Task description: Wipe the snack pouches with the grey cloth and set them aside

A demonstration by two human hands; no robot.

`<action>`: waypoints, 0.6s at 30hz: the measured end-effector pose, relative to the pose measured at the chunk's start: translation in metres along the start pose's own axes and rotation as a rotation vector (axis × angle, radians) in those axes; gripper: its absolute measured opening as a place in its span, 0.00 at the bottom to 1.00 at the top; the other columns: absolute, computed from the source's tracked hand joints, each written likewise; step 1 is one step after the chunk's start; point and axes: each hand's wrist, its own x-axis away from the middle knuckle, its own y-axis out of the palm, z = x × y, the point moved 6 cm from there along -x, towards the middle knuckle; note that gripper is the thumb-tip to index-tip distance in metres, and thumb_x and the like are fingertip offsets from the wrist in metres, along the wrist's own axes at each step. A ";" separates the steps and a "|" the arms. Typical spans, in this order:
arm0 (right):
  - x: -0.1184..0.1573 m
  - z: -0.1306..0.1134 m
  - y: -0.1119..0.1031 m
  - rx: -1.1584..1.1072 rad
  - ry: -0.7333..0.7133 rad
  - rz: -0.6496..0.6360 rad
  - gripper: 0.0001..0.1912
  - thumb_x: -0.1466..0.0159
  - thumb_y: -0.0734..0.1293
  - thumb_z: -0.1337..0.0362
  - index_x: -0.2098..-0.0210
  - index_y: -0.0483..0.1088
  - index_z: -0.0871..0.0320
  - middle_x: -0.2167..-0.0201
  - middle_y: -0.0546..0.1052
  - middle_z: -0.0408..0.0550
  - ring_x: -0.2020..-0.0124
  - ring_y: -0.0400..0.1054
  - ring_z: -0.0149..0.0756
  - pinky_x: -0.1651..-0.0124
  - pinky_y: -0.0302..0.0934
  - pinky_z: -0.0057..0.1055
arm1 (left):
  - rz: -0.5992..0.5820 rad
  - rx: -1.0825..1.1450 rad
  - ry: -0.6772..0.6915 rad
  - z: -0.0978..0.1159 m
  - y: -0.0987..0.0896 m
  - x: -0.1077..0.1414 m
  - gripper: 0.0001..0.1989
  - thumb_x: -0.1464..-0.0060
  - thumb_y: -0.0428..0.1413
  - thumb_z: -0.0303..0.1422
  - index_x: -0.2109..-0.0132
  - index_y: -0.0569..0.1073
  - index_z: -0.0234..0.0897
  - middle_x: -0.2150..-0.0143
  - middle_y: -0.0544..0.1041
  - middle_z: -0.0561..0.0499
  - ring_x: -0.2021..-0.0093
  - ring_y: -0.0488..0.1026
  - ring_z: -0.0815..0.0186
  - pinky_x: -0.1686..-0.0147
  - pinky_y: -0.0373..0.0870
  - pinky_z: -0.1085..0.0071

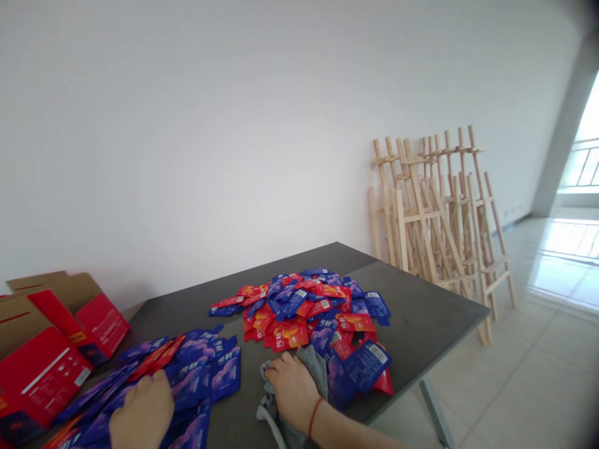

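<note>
My left hand point(143, 411) is over a spread of overlapping blue packets point(187, 380) at the lower left. Its fingers curl down among the packets, and what they hold, if anything, is hidden. My right hand point(292, 383), with a red cord round the wrist, is closed on a crumpled grey cloth point(316, 365) lying on the dark table. Just beyond and beside the cloth is a loose heap of red packets point(287, 335) and blue packets point(292, 304). One blue packet point(367, 365) lies near the table's right edge.
Two open red cartons point(42, 374) point(100, 324) with brown flaps stand at the left. The dark table point(412, 305) has its far corner near the white wall point(210, 137). Several wooden easels point(423, 212) lean together behind the right side, on a tiled floor point(528, 355).
</note>
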 end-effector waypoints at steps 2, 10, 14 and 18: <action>0.000 0.000 -0.001 -0.010 0.001 0.001 0.15 0.40 0.59 0.72 0.56 0.71 0.60 0.58 0.75 0.55 0.54 0.63 0.48 0.56 0.58 0.41 | 0.034 -0.070 0.150 0.036 -0.006 0.002 0.17 0.45 0.40 0.23 0.58 0.72 0.25 0.57 0.75 0.32 0.54 0.73 0.45 0.59 0.69 0.53; 0.001 0.001 -0.001 -0.023 0.034 -0.002 0.15 0.40 0.60 0.71 0.56 0.72 0.61 0.55 0.75 0.55 0.51 0.62 0.48 0.51 0.58 0.43 | -0.108 0.274 0.650 0.189 0.022 -0.004 0.17 0.46 0.51 0.31 0.49 0.72 0.35 0.46 0.74 0.44 0.45 0.69 0.59 0.44 0.63 0.65; 0.000 0.000 -0.003 -0.017 0.027 0.010 0.14 0.40 0.62 0.69 0.57 0.73 0.61 0.52 0.73 0.56 0.47 0.60 0.49 0.49 0.58 0.42 | -0.182 0.359 0.745 0.216 0.036 -0.009 0.24 0.50 0.55 0.28 0.44 0.69 0.33 0.43 0.73 0.42 0.42 0.68 0.59 0.41 0.60 0.65; -0.001 0.001 -0.003 -0.029 0.029 0.006 0.12 0.42 0.63 0.69 0.59 0.74 0.61 0.54 0.74 0.56 0.48 0.60 0.49 0.49 0.58 0.42 | -0.236 0.403 0.778 0.220 0.043 -0.013 0.28 0.55 0.56 0.26 0.43 0.69 0.35 0.42 0.73 0.42 0.43 0.69 0.57 0.42 0.61 0.63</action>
